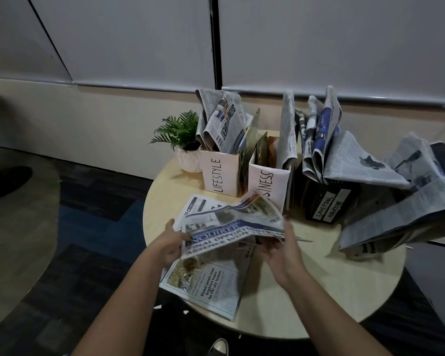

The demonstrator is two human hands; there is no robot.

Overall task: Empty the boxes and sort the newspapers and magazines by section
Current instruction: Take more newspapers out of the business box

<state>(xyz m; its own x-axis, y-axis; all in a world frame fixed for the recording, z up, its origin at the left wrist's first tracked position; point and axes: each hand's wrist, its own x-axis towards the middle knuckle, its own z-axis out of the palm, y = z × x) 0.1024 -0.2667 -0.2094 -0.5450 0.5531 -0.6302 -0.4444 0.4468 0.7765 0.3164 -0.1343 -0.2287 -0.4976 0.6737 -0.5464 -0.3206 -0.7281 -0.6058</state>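
Newspaper gripped between left hand, right hand.

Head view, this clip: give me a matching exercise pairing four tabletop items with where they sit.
Items:
1. white box lettered LIFESTYLE
2. black box with white labels
3. green potted fern
4. blue-banner newspaper

Places:
A. far left, beside the LIFESTYLE box
B. held in both hands
C. right of the BUSINESS box
D. between fern and BUSINESS box

Pairs: 1-D, 2-C, 3-A, 4-B
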